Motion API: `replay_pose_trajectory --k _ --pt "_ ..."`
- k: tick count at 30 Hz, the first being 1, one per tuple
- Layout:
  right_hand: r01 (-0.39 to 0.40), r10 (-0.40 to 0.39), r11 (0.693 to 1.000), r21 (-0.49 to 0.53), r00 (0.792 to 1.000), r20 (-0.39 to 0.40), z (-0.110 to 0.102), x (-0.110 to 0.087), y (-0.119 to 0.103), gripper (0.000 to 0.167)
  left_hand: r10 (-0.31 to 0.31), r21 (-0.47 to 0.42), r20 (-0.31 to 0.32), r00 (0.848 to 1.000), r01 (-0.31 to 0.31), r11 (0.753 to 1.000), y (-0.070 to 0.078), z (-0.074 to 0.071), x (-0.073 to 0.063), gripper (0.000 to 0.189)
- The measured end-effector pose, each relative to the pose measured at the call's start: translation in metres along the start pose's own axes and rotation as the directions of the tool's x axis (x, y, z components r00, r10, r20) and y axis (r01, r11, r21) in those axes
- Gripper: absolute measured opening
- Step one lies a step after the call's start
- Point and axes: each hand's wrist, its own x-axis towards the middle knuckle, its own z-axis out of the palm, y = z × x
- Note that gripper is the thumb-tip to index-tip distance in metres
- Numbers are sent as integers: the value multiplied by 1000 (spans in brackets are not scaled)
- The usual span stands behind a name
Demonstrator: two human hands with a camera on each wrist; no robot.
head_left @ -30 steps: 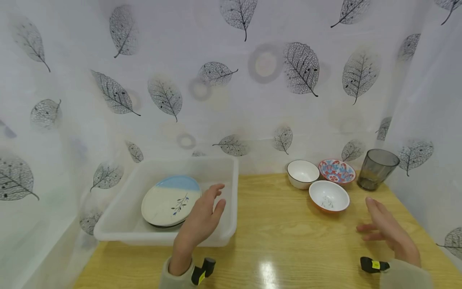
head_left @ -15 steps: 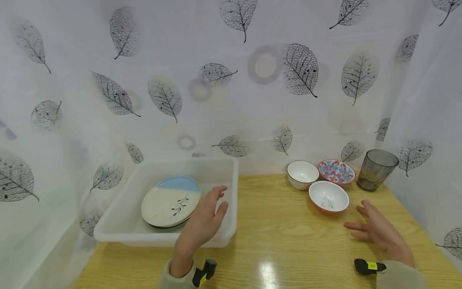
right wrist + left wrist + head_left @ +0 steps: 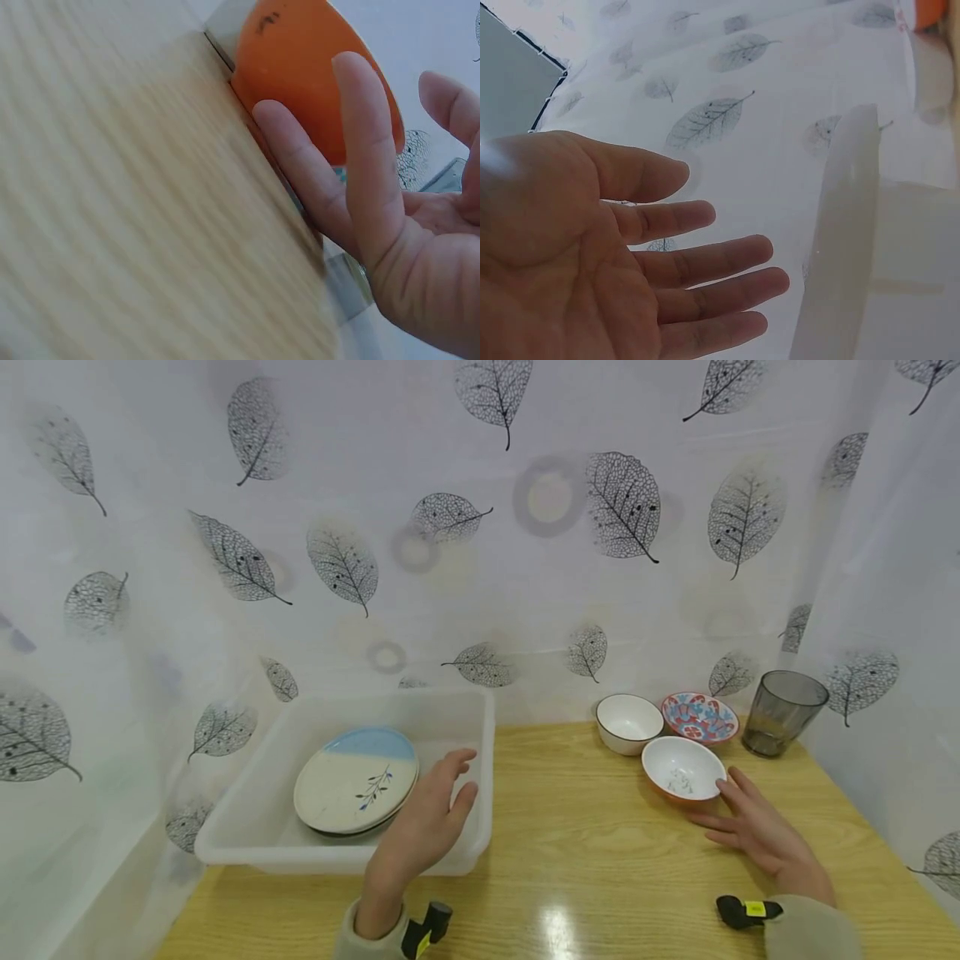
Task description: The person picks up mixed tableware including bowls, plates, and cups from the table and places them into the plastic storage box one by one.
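Note:
My right hand [image 3: 765, 835] is at the near right side of a bowl [image 3: 684, 768], white inside and orange outside. Its fingers are extended and spread, close to the bowl's rim; whether they touch it I cannot tell. In the right wrist view the orange bowl [image 3: 300, 82] stands just past the fingertips. My left hand [image 3: 423, 814] hovers over the right part of a white plastic basin [image 3: 255, 814], holding nothing, its fingers fairly straight in the left wrist view. Inside the basin lies a small stack of plates [image 3: 352, 781], the top one cream and light blue with a leaf sprig.
Behind the orange bowl stand a white bowl [image 3: 630, 722] with a dark rim and a red-and-blue patterned bowl [image 3: 700, 717]. A grey tinted glass [image 3: 783, 714] is at the table's right edge. A leaf-print curtain [image 3: 480, 568] closes off the back and sides.
My right hand has moved left from the table's right side to the orange bowl, its fingers spreading. The left hand has hardly moved over the basin.

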Motion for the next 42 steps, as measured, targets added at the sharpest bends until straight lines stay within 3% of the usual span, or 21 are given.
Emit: replay_pose_trajectory --k 11,20,33,42 --pt "25 -25 995 99 1000 -6 15 13 1 82 -6 28 -7 1000 6 1000 -1 1 0 40" --pt "37 -33 965 260 999 -21 20 17 2 80 1 36 -6 1000 0 999 -1 4 2 40" --pt "37 -35 967 250 999 -13 16 16 4 79 10 27 10 1000 -10 1000 0 5 1 40" --pt "43 -56 972 231 997 48 11 12 2 78 23 49 13 1000 -24 999 2 8 0 39"
